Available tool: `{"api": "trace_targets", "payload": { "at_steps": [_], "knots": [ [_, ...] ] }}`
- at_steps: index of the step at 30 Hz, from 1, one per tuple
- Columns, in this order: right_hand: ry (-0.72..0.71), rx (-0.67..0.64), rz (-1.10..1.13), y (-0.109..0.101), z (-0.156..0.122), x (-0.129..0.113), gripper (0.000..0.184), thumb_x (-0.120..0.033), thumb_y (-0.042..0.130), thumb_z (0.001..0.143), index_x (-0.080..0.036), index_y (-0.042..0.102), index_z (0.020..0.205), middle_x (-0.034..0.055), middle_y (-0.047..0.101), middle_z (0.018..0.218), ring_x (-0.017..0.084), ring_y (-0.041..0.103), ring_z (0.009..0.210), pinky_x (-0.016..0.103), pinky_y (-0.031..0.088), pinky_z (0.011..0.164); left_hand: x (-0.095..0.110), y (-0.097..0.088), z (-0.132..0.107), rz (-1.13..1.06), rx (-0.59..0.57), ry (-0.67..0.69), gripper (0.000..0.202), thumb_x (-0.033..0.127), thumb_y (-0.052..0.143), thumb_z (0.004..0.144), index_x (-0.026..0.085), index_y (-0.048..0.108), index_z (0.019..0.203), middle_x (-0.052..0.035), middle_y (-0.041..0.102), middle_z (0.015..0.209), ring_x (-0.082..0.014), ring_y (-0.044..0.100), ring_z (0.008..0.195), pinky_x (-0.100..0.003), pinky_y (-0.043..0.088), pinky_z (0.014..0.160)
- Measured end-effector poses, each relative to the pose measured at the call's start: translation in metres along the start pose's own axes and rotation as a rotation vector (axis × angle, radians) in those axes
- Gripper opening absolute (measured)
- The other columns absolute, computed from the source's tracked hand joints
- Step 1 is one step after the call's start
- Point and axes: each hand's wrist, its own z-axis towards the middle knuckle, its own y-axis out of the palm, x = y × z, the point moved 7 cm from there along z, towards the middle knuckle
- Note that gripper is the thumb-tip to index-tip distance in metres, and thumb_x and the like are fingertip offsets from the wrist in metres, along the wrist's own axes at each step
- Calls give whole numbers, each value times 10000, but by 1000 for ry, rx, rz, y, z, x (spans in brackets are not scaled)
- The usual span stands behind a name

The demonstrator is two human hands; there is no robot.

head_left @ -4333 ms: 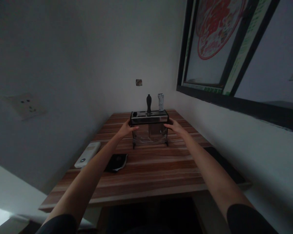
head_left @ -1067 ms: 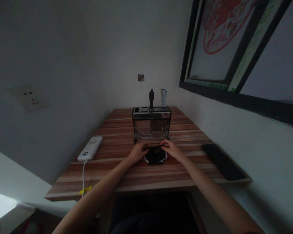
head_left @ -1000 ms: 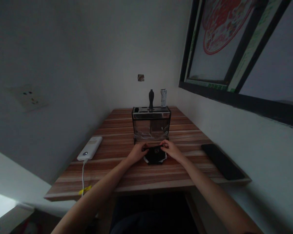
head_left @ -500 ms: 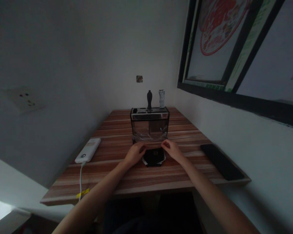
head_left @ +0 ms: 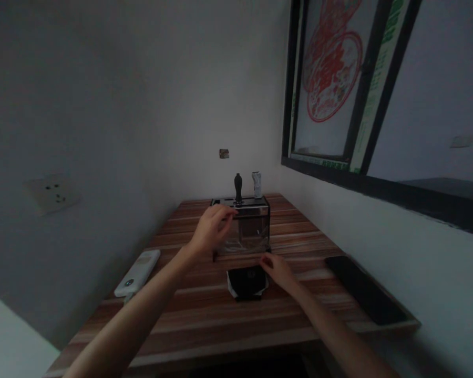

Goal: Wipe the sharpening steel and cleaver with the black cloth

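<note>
My left hand is raised in front of the left part of a clear-sided box with a black frame and shiny top. Its fingers are bent forward, the thumb a little apart from them, and I see nothing held. My right hand is lower, thumb and forefinger pinched together by the far right corner of a flat black item with whitish side edges. Whatever may be between those fingertips is too small to make out. On top of the box stand a black bulbous handle and a small silvery packet.
A white power bank with a cable lies at the left of the wood-grained table. A black phone rests along the right edge. Walls close in on both sides, with a dark-framed window on the right.
My left hand has left the far edge of the black item and moved up and forward to the box. The right hand stays near the item's corner. The view has tilted up.
</note>
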Motion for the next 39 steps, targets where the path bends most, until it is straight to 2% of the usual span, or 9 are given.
{"api": "trace_targets", "payload": {
  "at_steps": [6,12,14,19,24,26,30,35,39],
  "knots": [
    [20,-2,4,-2,1,0,139,-216,518,830,-180,651,812,70,716,811,211,660,777,282,450,705,-1,7,65,444,-244,341,177,130,510,886,173,626,1013,-82,679,1040,-229,579,1017,-365,417,887],
    [13,19,14,-3,1,-3,134,-223,524,831,-185,651,807,59,713,799,207,661,778,274,447,707,-5,33,91,731,-488,668,208,121,543,879,202,631,1050,-88,659,1146,-218,537,1135,-373,336,1015],
    [8,33,13,-4,1,-5,141,-224,519,837,-183,650,807,60,711,798,209,661,782,274,444,705,-6,39,99,764,-525,717,203,121,563,873,221,643,1030,-72,671,1135,-207,536,1139,-380,309,1049],
    [15,33,0,-6,-1,-10,136,-212,524,835,-193,650,789,46,709,780,201,660,771,262,426,682,-9,63,112,831,-589,704,145,97,628,824,219,698,860,-49,729,991,-190,596,1036,-392,273,1087],
    [24,28,-7,-9,-2,-15,136,-217,534,846,-186,656,796,48,707,780,200,655,763,259,411,666,-21,95,110,876,-696,606,113,90,656,813,174,706,756,-67,743,856,-190,640,944,-407,332,1055],
    [20,27,-8,-9,-3,-18,140,-231,533,857,-189,657,808,46,707,782,197,654,757,255,405,652,-31,104,108,897,-744,548,47,156,648,852,151,695,860,-70,723,927,-200,641,956,-430,417,995],
    [9,27,-16,-12,-5,-25,128,-234,545,859,-196,659,814,41,714,789,193,660,763,253,404,667,-49,117,102,920,-817,444,317,329,579,920,158,574,1187,-86,607,1188,-214,623,1008,-427,537,851],
    [4,23,22,-15,-6,-32,129,-231,549,860,-189,664,818,41,718,772,187,660,735,246,401,648,-61,126,93,921,-843,364,323,319,584,918,173,565,1206,-92,597,1214,-224,615,1027,-433,537,854],
    [-14,26,49,-15,-4,-32,145,-236,539,867,-187,666,816,42,719,775,186,661,740,245,409,661,-66,123,94,892,-844,346,324,317,583,919,169,565,1206,-92,596,1214,-221,616,1025,-430,535,859]
  ]
}}
